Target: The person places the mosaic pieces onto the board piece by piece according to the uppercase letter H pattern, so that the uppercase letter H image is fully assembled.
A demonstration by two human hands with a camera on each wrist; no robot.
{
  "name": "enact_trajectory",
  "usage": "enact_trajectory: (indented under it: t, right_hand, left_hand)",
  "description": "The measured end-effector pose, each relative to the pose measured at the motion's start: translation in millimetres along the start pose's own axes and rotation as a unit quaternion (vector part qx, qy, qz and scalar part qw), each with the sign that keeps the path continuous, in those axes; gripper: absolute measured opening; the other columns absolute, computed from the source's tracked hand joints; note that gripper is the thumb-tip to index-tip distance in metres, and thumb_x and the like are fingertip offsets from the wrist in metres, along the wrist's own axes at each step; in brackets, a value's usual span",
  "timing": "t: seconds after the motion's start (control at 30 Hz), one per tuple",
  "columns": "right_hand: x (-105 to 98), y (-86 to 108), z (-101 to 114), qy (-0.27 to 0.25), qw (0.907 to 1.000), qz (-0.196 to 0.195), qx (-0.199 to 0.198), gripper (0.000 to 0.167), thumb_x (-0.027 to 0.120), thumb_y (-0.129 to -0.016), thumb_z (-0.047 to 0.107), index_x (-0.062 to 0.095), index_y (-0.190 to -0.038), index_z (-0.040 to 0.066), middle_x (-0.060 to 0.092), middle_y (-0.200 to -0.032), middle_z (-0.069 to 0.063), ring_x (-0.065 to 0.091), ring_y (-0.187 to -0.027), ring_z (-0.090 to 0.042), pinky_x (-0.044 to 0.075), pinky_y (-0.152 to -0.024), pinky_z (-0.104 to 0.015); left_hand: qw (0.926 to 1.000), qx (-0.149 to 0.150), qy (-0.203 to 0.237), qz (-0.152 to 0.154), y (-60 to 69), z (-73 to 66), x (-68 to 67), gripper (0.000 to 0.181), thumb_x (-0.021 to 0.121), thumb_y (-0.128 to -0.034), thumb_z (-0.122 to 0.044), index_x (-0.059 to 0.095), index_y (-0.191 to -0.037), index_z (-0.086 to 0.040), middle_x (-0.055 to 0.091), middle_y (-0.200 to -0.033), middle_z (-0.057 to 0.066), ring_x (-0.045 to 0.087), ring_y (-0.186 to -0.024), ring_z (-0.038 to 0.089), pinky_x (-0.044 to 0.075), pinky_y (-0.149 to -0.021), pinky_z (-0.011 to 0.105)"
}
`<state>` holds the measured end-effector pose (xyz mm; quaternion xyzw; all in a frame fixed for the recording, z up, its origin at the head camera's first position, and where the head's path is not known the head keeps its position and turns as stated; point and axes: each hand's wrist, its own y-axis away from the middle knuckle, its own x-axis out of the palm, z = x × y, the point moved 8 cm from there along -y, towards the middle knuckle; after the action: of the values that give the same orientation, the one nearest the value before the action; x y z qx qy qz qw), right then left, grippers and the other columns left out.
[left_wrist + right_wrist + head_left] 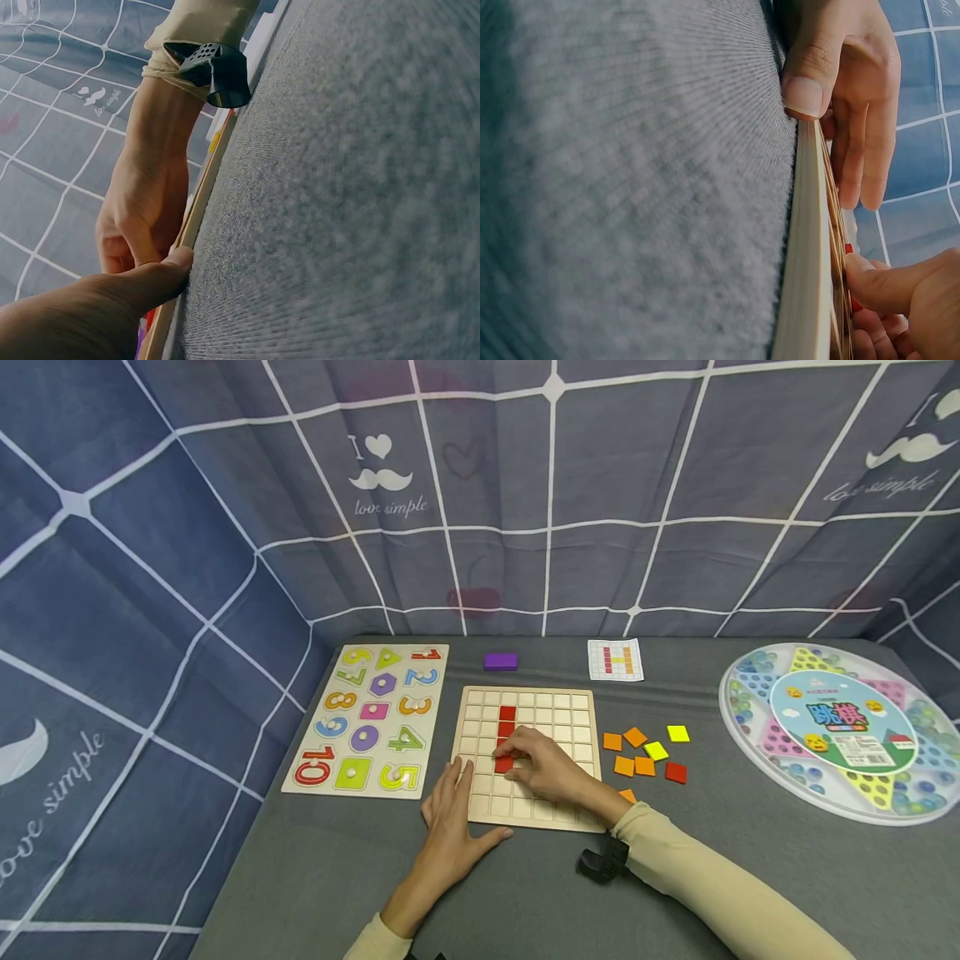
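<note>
A pale wooden grid board lies on the grey cloth, with a column of red square tiles in its cells. Over the lower part of that column is my right hand; its thumb and curled fingers pinch a red tile at the board's surface. My left hand rests at the board's lower left corner, fingers extended along the left edge and thumb by the front edge. In the right wrist view, a bit of red shows beside the right thumb; the fingers partly hide the tile.
Loose orange tiles, yellow tiles and a red tile lie right of the board. Behind are a purple block and a pattern card. A number puzzle lies left, a round game box right.
</note>
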<state>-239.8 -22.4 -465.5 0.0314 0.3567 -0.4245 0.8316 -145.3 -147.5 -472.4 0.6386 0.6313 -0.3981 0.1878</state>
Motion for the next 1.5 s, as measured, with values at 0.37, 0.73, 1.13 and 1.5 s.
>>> enact_trajectory:
  t: [0.37, 0.73, 1.13, 1.5]
  right_hand:
    - [1, -0.7, -1, 0.006, 0.9999, 0.008, 0.003, 0.026, 0.076, -0.082, 0.002, 0.071, -0.107, 0.01, 0.062, -0.103, -0.001, 0.057, -0.094, -0.014, 0.049, -0.087, -0.031]
    - [-1, -1.8, 2, 0.013, 0.9999, -0.006, -0.009, 0.022, 0.078, -0.079, 0.003, 0.074, -0.098, 0.014, 0.064, -0.095, 0.004, 0.056, -0.09, -0.013, 0.047, -0.085, -0.032]
    - [-4, 1.9, 3, 0.012, 0.9998, -0.011, -0.01, 0.022, 0.079, -0.08, 0.004, 0.074, -0.099, 0.014, 0.067, -0.099, 0.003, 0.06, -0.096, -0.014, 0.048, -0.089, -0.035]
    - [-14, 7.8, 6, 0.014, 0.9989, -0.033, -0.029, 0.018, 0.076, -0.083, 0.005, 0.074, -0.099, 0.012, 0.068, -0.099, 0.003, 0.062, -0.092, -0.014, 0.051, -0.082, -0.031]
  left_hand:
    - [1.0, -0.002, 0.002, 0.001, 0.3, 0.1, -0.6, 0.109, 0.089, -0.0685, -0.033, 0.029, -0.151, 0.003, 0.025, -0.157, 0.026, 0.021, -0.144, 0.045, 0.017, -0.101, 0.057]
    - [0.9999, -0.009, 0.006, 0.003, -0.2, -0.7, -1.6, 0.108, 0.089, -0.0684, -0.033, 0.029, -0.151, 0.003, 0.025, -0.157, 0.026, 0.021, -0.144, 0.045, 0.017, -0.101, 0.058]
    - [0.9999, -0.009, 0.003, 0.005, -0.6, -1.1, -0.1, 0.108, 0.089, -0.068, -0.034, 0.03, -0.151, 0.002, 0.026, -0.157, 0.026, 0.021, -0.145, 0.045, 0.017, -0.1, 0.058]
    - [1.0, 0.0, 0.001, -0.004, 0.0, 0.7, -0.3, 0.109, 0.089, -0.0681, -0.036, 0.03, -0.151, 0.002, 0.026, -0.156, 0.026, 0.022, -0.144, 0.045, 0.017, -0.098, 0.057]
